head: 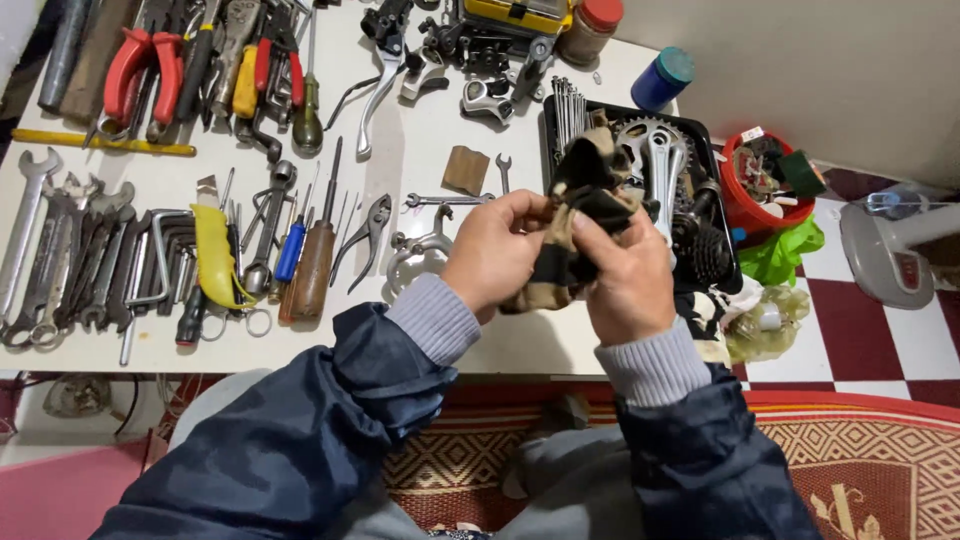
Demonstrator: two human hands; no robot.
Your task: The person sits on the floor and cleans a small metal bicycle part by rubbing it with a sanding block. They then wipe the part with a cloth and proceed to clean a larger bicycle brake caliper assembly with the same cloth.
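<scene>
Mid-wipe, by look of it: dark rag (580, 215) bunched between both hands above near right part of white worktop (440, 130). What sits inside rag: cannot tell. Left hand (495, 250) clenched on rag's left side. Right hand (625, 270) clenched on rag's right side, fingers wrapped round. Black tray (722, 215) with chainring (640, 135) just beyond, parts there untouched.

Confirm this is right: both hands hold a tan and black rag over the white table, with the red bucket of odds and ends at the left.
Not quite. In the head view the red bucket sits at the right, on the floor. Both the left hand and right hand do hold the tan and black rag over the white table.
</scene>
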